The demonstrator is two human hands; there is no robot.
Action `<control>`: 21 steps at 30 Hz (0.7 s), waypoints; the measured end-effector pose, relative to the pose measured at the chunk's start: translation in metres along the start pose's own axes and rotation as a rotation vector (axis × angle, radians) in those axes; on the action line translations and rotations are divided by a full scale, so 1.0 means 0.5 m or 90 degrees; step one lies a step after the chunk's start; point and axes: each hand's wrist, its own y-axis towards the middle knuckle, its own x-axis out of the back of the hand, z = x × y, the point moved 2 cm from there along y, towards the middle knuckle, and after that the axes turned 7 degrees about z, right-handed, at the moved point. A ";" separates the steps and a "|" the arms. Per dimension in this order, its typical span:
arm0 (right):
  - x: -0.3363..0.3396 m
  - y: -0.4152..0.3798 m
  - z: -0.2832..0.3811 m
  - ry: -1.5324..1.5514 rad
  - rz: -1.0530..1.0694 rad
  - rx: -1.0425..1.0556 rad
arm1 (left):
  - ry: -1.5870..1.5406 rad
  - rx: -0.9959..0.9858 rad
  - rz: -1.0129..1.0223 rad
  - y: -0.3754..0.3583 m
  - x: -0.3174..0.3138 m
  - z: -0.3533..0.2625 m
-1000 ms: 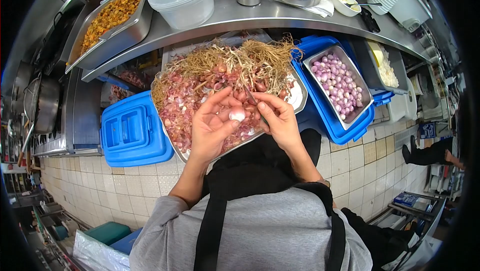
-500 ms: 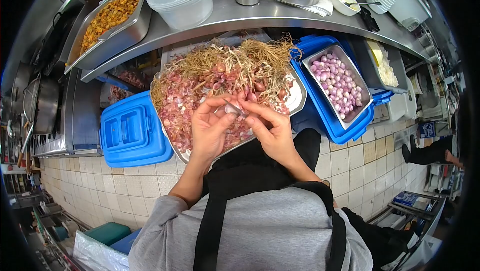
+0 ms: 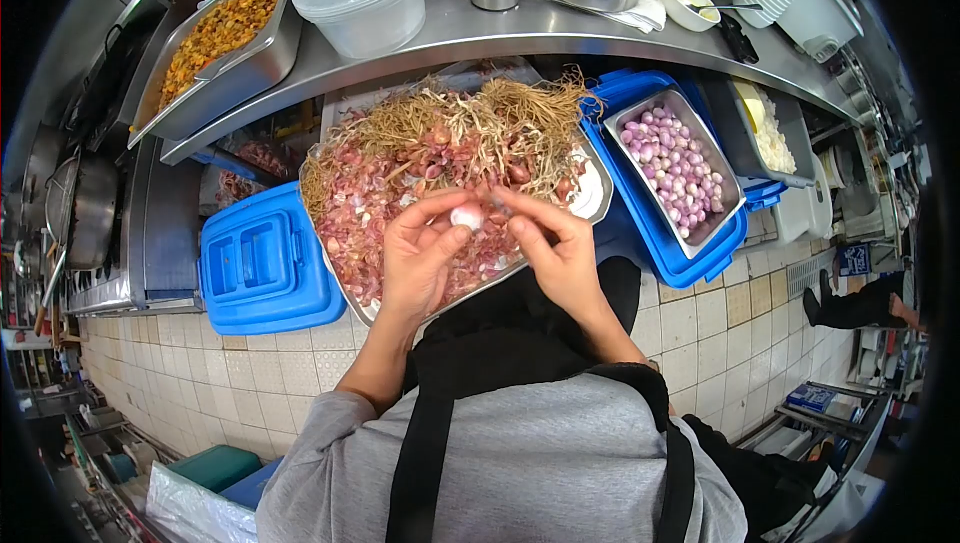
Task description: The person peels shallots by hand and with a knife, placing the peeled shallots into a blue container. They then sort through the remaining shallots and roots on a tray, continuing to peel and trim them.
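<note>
My left hand [image 3: 420, 248] pinches a peeled white-and-pink shallot [image 3: 465, 216] between thumb and fingertips. Just to its right, my right hand [image 3: 556, 253] is closed on a small knife [image 3: 501, 206], whose short blade is blurred and mostly hidden by the fingers. Both hands hover over the near part of a large metal tray [image 3: 600, 205]. Heaped on it are loose reddish shallot skins [image 3: 365, 203], and bunches of unpeeled shallots with dry stalks and roots [image 3: 470, 133] lie along the far side.
At the right, a metal pan of peeled shallots [image 3: 672, 158] rests on a blue lid [image 3: 640, 233]. Another blue lid [image 3: 270, 263] lies at the left. A steel counter [image 3: 450, 43] beyond holds a lidded plastic tub [image 3: 365, 8] and a pan of chopped orange food [image 3: 220, 38].
My right hand has drawn slightly right, away from the shallot, with the knife. The shallot now shows more fully in my left hand, which has barely moved.
</note>
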 end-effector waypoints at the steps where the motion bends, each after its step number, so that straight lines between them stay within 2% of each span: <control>1: -0.001 0.000 0.010 -0.073 0.019 0.054 | 0.001 -0.009 -0.017 0.000 0.004 0.000; 2: -0.004 0.000 0.017 -0.145 0.039 0.108 | 0.012 -0.013 -0.016 0.002 0.002 -0.002; 5: -0.015 -0.004 0.025 -0.183 0.039 0.150 | 0.063 -0.029 -0.005 0.005 -0.006 -0.012; 9: -0.017 -0.004 0.033 -0.195 0.048 0.138 | 0.138 -0.050 0.020 0.004 -0.008 -0.021; 12: -0.016 -0.002 0.021 -0.217 0.031 0.191 | 0.150 -0.042 0.024 0.002 -0.009 -0.023; 14: -0.016 -0.007 -0.002 -0.009 0.068 0.046 | 0.134 -0.035 0.028 0.000 -0.007 -0.022; 18: -0.008 -0.006 -0.030 0.353 0.101 -0.153 | 0.062 -0.022 0.044 -0.003 -0.010 -0.012; 21: 0.003 0.003 -0.039 0.259 0.045 -0.130 | -0.018 0.006 0.037 -0.001 -0.013 -0.014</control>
